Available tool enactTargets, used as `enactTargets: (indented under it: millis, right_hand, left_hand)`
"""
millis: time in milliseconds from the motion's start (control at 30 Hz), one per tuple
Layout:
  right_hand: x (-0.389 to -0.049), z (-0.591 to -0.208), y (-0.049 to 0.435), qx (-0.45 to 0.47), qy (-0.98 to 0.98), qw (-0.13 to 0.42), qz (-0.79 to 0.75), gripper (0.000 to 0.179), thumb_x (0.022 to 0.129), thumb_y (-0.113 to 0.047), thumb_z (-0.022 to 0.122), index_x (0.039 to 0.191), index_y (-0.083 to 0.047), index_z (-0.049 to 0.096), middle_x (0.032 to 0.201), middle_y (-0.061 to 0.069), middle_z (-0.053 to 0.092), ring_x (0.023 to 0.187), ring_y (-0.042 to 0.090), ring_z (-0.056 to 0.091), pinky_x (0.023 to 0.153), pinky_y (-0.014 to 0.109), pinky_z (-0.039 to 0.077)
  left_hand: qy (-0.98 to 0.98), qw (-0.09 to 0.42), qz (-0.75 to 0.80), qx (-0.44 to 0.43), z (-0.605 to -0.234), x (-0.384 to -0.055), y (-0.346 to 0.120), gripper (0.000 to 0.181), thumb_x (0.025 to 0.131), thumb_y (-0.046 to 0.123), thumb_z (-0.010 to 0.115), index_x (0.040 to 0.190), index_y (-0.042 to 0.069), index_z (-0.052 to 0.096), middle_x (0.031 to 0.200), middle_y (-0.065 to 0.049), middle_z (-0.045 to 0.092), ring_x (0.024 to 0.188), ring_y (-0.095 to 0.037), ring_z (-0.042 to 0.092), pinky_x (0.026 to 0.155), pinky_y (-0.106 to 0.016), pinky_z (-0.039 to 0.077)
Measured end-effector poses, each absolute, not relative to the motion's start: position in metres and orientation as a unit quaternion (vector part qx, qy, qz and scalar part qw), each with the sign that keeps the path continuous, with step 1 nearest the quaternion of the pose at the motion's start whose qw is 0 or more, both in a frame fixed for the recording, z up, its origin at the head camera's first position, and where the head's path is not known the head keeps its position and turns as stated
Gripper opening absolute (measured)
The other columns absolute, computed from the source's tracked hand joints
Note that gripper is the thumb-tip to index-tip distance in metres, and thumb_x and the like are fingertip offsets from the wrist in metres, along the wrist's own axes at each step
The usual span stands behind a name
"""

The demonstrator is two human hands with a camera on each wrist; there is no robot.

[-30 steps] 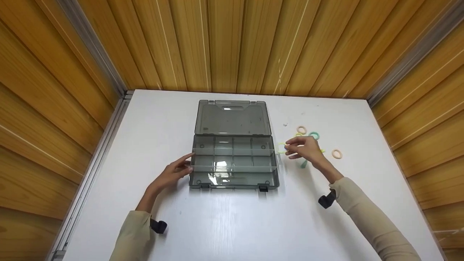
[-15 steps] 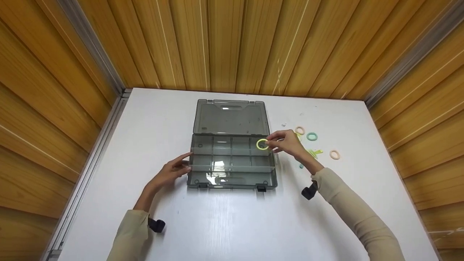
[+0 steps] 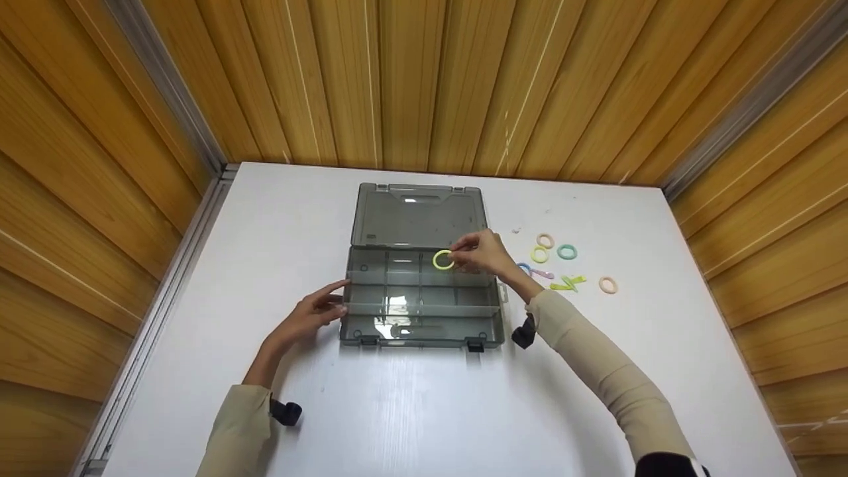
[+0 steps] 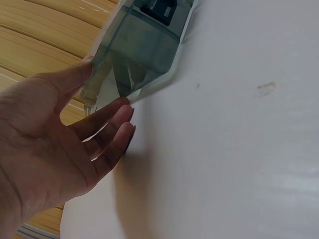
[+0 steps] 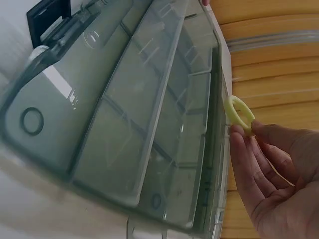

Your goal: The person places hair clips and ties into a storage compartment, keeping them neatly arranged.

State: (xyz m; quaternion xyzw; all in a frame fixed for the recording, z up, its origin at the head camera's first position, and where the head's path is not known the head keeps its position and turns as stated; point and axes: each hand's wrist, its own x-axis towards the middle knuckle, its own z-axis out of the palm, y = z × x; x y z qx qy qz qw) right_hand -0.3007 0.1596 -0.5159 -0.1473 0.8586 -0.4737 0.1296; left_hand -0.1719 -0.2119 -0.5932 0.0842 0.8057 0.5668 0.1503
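Between the thumb and fingers of my right hand (image 3: pixel 482 253) a yellow hair tie (image 3: pixel 442 260) is pinched, upright, above the back row of an open grey see-through organizer box (image 3: pixel 424 327). In the right wrist view the hair tie (image 5: pixel 240 115) hangs over the box's far side, apart from the dividers. My left hand (image 3: pixel 311 317) touches the box's left side with fairly straight, spread fingers. Seen from the left wrist, the fingertips (image 4: pixel 124 102) rest at the box's side wall (image 4: pixel 144 55). No items show in the box's compartments.
Right of the box lie another yellow hair tie (image 3: pixel 539 254), a teal one (image 3: pixel 567 252), peach ones (image 3: pixel 608 285), a blue one (image 3: pixel 525 268), a pink clip (image 3: pixel 542 273) and yellow-green clips (image 3: pixel 568 283). The box's lid (image 3: pixel 421 218) lies back on the white table (image 3: pixel 411 411).
My right hand has carried the yellow hair tie leftward from the loose items to above the box's back row. My left hand has stayed at the box's left side.
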Motion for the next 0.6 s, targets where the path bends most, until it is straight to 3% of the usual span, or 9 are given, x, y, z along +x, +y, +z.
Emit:
enactTargets:
  millis: [133, 233, 433, 600]
  right_hand:
    - [-0.303, -0.514, 0.139, -0.166, 0.855, 0.131, -0.474, 0.016, 0.091, -0.005, 0.075, 0.102, 0.007, 0.076, 0.096, 0.023, 0.076, 0.078, 0.027, 0.076, 0.071, 0.037, 0.062]
    - [-0.307, -0.51, 0.126, -0.163, 0.843, 0.131, -0.496, 0.017, 0.09, -0.003, 0.076, 0.102, 0.009, 0.075, 0.095, 0.025, 0.076, 0.077, 0.027, 0.076, 0.074, 0.042, 0.062]
    - [-0.311, -0.51, 0.106, -0.155, 0.81, 0.158, -0.543, 0.02, 0.09, 0.0, 0.075, 0.105, 0.013, 0.072, 0.088, 0.018, 0.076, 0.069, 0.016, 0.072, 0.067, 0.031, 0.062]
    - [-0.31, -0.516, 0.097, -0.143, 0.799, 0.171, -0.559, 0.02, 0.089, 0.004, 0.074, 0.105, 0.016, 0.07, 0.083, 0.012, 0.074, 0.065, 0.011, 0.068, 0.062, 0.023, 0.059]
  left_hand:
    - [0.806, 0.15, 0.566, 0.087, -0.594, -0.17, -0.212, 0.06, 0.103, 0.019, 0.062, 0.158, 0.012, 0.039, 0.146, -0.031, 0.053, 0.122, -0.041, 0.059, 0.092, -0.047, 0.052]
    - [0.805, 0.146, 0.568, 0.093, -0.592, -0.169, -0.211, 0.06, 0.104, 0.019, 0.061, 0.158, 0.011, 0.038, 0.147, -0.032, 0.052, 0.125, -0.042, 0.057, 0.094, -0.048, 0.052]
    - [0.799, 0.155, 0.576, 0.08, -0.589, -0.167, -0.209, 0.061, 0.105, 0.018, 0.058, 0.16, 0.01, 0.034, 0.151, -0.034, 0.046, 0.132, -0.046, 0.053, 0.097, -0.048, 0.051]
    - [0.761, 0.181, 0.621, 0.044, -0.585, -0.169, -0.204, 0.065, 0.103, 0.014, 0.059, 0.161, 0.01, 0.03, 0.153, -0.037, 0.04, 0.127, -0.039, 0.057, 0.093, -0.04, 0.054]
